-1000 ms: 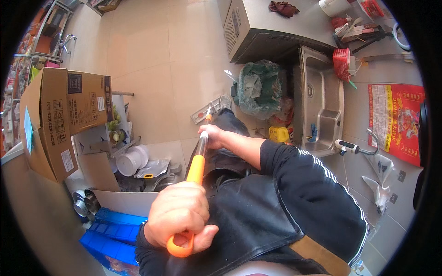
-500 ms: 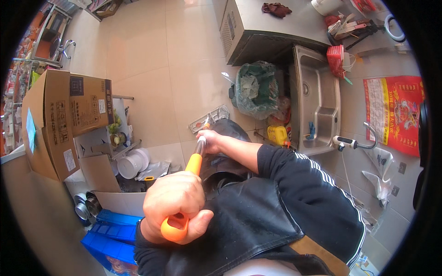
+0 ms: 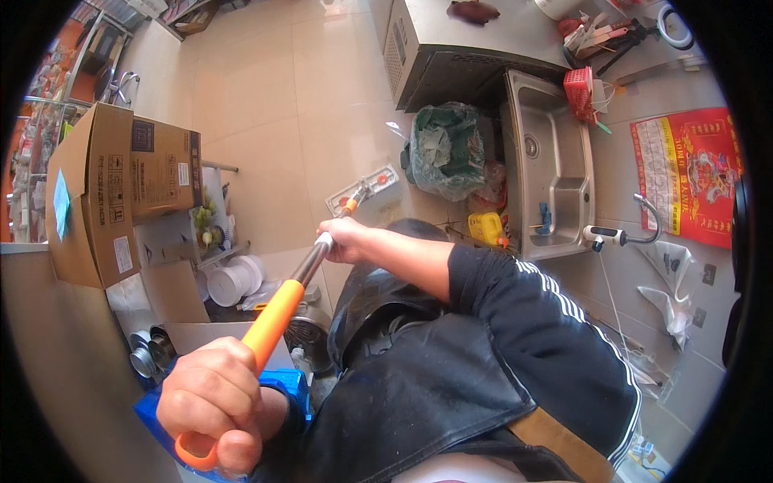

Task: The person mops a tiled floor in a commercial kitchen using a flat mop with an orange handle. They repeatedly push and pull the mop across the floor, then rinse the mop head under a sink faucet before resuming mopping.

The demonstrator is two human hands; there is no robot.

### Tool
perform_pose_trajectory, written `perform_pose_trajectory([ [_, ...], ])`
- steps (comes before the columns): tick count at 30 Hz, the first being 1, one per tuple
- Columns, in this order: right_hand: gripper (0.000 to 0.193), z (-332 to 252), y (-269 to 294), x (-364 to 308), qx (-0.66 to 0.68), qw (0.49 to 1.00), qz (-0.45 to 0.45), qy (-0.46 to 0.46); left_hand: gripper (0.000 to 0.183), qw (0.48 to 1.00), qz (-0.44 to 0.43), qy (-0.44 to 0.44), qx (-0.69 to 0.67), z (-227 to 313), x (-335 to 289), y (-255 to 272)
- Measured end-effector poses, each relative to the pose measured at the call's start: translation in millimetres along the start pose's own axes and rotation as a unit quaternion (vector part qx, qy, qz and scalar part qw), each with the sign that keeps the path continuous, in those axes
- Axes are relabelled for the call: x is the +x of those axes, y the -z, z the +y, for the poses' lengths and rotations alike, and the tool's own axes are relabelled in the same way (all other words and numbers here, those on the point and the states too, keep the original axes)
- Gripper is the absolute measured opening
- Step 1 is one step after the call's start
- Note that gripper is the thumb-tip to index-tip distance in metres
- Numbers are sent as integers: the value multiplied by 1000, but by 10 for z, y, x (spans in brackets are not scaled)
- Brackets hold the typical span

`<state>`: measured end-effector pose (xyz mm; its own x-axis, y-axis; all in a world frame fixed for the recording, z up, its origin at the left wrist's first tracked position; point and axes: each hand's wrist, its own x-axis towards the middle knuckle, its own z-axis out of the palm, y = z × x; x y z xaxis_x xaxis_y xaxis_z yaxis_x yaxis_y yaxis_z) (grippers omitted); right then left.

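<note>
A flat mop (image 3: 274, 320) with an orange grip and a metal shaft slants across the view. My left hand (image 3: 211, 402) is closed round the upper end of its handle at the lower left, with an orange hanging loop showing below the fingers. Farther along, my right hand (image 3: 345, 240) wraps round the metal shaft. The flat rectangular mop head (image 3: 362, 190) rests on the tiled floor ahead of me, tilted, with orange-red fittings. A black apron (image 3: 427, 362) covers my front.
A bin lined with a green bag (image 3: 445, 151) stands right of the mop head, beside a steel sink (image 3: 555, 161). A yellow jug (image 3: 485, 229) sits under the sink. Cardboard boxes (image 3: 165, 173), white tubs (image 3: 229, 283) and a blue crate (image 3: 291, 386) lie on the left.
My left hand has moved left and down with the handle end. My right hand has shifted slightly left, and the mop head has moved forward, away from my feet.
</note>
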<state>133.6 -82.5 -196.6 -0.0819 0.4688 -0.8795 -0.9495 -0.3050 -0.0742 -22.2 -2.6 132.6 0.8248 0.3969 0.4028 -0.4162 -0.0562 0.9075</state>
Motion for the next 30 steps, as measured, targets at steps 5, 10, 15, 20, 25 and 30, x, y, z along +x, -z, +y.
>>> perform_pose_trajectory([
  [5,10,-299,57,227,-28,999,-9,31,28,999,50,-5,21,-137,-90,-254],
  [10,13,-667,645,528,27,996,46,69,24,993,65,-7,98,-1038,-172,-920],
  [15,12,-579,1342,463,-57,991,79,93,25,995,-54,-2,85,-1395,-445,-1487],
  [20,14,-229,1754,175,-55,991,73,97,26,985,-136,23,101,-1219,-619,-1935],
  [25,14,296,1947,-184,-49,995,44,68,27,980,-171,65,80,-847,-735,-2167],
  [30,14,840,1992,-419,-47,999,24,3,27,970,-205,123,32,-459,-841,-2192],
])
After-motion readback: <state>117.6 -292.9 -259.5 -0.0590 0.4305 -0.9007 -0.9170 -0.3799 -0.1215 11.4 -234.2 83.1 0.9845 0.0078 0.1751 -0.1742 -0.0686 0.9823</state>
